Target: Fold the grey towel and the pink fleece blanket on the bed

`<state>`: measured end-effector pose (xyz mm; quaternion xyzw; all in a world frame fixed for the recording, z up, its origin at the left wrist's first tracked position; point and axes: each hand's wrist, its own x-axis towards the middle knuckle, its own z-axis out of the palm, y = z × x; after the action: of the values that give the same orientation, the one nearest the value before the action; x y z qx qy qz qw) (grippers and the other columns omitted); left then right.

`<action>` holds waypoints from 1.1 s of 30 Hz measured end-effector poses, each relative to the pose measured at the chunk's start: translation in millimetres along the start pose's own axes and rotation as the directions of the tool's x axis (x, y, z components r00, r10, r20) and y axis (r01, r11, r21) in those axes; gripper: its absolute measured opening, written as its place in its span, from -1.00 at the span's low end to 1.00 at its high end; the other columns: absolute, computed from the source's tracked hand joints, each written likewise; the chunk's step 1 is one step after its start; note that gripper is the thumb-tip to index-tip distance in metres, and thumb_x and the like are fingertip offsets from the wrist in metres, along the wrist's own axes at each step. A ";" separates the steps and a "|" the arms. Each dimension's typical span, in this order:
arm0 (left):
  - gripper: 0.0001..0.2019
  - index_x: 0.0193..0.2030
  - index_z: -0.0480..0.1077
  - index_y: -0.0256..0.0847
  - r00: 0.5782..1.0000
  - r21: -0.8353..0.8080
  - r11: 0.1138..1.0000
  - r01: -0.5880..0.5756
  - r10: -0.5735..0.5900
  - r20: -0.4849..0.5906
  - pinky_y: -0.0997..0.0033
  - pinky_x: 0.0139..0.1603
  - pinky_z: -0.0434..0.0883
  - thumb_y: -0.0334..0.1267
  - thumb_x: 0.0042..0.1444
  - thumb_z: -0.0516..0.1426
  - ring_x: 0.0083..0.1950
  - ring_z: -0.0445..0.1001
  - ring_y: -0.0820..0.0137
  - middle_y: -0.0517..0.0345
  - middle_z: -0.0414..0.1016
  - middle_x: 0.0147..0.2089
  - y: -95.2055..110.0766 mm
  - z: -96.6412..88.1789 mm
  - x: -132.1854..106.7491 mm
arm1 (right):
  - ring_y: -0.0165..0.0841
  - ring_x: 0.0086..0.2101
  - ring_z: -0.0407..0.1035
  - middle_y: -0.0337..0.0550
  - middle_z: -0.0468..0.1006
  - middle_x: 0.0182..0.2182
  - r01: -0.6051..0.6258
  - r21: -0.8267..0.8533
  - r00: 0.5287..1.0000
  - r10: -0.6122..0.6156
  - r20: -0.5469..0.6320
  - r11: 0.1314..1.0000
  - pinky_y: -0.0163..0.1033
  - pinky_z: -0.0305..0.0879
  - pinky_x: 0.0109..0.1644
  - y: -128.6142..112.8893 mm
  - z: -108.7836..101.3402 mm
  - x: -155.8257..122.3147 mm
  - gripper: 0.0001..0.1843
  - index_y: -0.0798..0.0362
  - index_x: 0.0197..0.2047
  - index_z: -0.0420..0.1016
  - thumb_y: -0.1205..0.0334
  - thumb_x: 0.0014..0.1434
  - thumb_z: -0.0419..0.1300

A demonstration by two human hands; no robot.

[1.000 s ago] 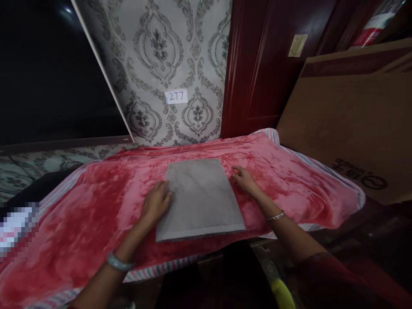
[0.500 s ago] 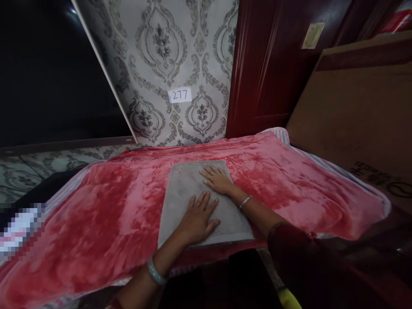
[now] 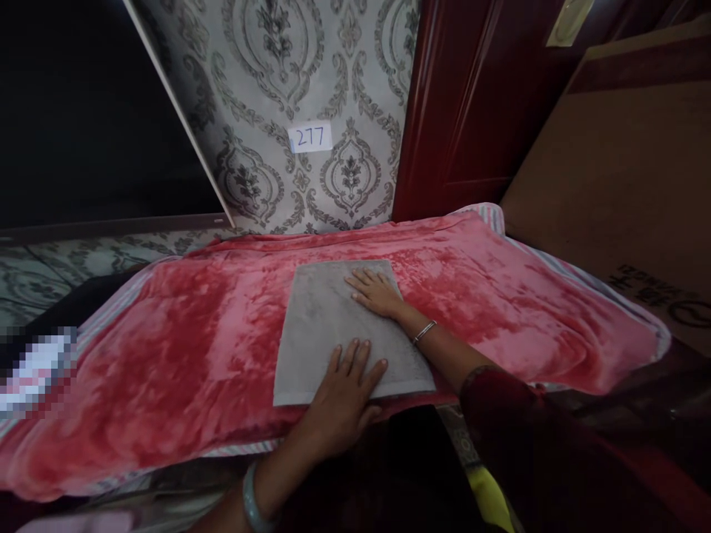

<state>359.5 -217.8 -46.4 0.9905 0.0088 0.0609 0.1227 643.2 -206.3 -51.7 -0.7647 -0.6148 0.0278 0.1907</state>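
Observation:
A grey cloth (image 3: 316, 326), perhaps a towel, lies flat on a pink and red plush blanket (image 3: 178, 355). My right hand (image 3: 375, 292) rests on the cloth's upper right part, palm down with fingers spread. At the near edge of the cloth is my left hand (image 3: 347, 392), its fingers stretched out and apart over the cloth, its palm partly past that edge. Neither hand grips anything. A bangle circles each of my wrists.
A large dark screen (image 3: 100, 111) stands at the left. Patterned wallpaper bears a paper label reading 277 (image 3: 309, 137). To the right are a dark red door or panel (image 3: 478, 104) and a big cardboard box (image 3: 627, 163). Something yellow (image 3: 489, 496) shows below.
My left hand has slid toward me, down to the cloth's near edge. My right hand stays in about the same place on the cloth. The view has tilted slightly downward.

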 end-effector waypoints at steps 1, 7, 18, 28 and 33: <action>-0.23 0.53 -0.05 0.04 1.000 -0.001 1.000 -0.001 0.001 -0.013 -0.31 0.52 -0.13 -0.19 0.25 0.18 0.59 -0.36 0.01 -0.08 -0.30 0.61 4.9 2.0 -7.5 | 0.00 0.45 -0.23 -0.16 -0.04 0.50 -0.002 0.001 1.000 0.002 0.000 1.000 0.31 -0.32 0.45 0.2 -0.3 0.2 -0.36 -0.20 0.50 0.09 -0.09 0.43 -0.06; -0.36 0.50 0.08 0.11 0.997 -0.192 0.979 -0.070 0.076 0.021 -0.20 0.51 0.04 -0.23 0.30 0.10 0.58 -0.16 0.11 0.09 -0.05 0.57 13.0 -17.7 -39.8 | 0.02 0.45 -0.22 -0.11 -0.05 0.50 -0.014 0.013 0.999 0.014 0.046 1.000 0.34 -0.30 0.44 -7.7 -9.0 0.4 -0.36 -0.18 0.50 0.10 -0.09 0.42 -0.03; -0.42 0.41 0.27 -0.18 0.995 -0.339 0.940 0.032 -0.060 -0.074 0.04 0.53 -0.05 0.01 0.35 -0.07 0.52 0.09 0.16 -0.03 0.18 0.49 -123.8 -86.2 89.8 | -0.04 0.46 -0.30 0.06 -0.12 0.50 0.230 0.078 0.961 -0.239 0.137 0.970 0.25 -0.38 0.47 -76.8 -4.7 -34.3 -0.20 -0.06 0.51 0.06 -0.16 0.34 0.15; -0.39 0.51 0.06 -0.09 0.983 -0.002 0.983 0.184 -0.184 0.019 -0.27 0.49 -0.24 -0.04 0.37 -0.08 0.59 -0.19 0.03 -0.02 -0.09 0.58 -160.8 -51.0 120.7 | -0.17 0.47 -0.36 -0.15 -0.12 0.50 0.348 0.231 0.900 -0.392 0.189 0.909 0.09 -0.46 0.51 -121.5 -4.0 -118.2 -0.13 -0.17 0.55 -0.18 -0.16 0.36 0.14; -0.39 0.52 0.03 -0.07 0.982 0.032 0.982 0.184 -0.185 0.030 -0.26 0.49 -0.20 -0.02 0.38 -0.10 0.58 -0.17 0.02 -0.02 -0.09 0.58 -161.3 -54.4 120.1 | -0.29 0.47 -0.30 -0.19 -0.06 0.50 0.377 0.333 0.862 -0.459 0.215 0.864 -0.02 -0.43 0.52 -132.3 -17.8 -150.3 -0.19 -0.20 0.55 -0.17 -0.16 0.39 0.09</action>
<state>471.5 -44.2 -19.2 0.9879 0.0997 0.0329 0.1137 488.7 -331.1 -20.9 -0.5642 -0.7782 0.1825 0.2069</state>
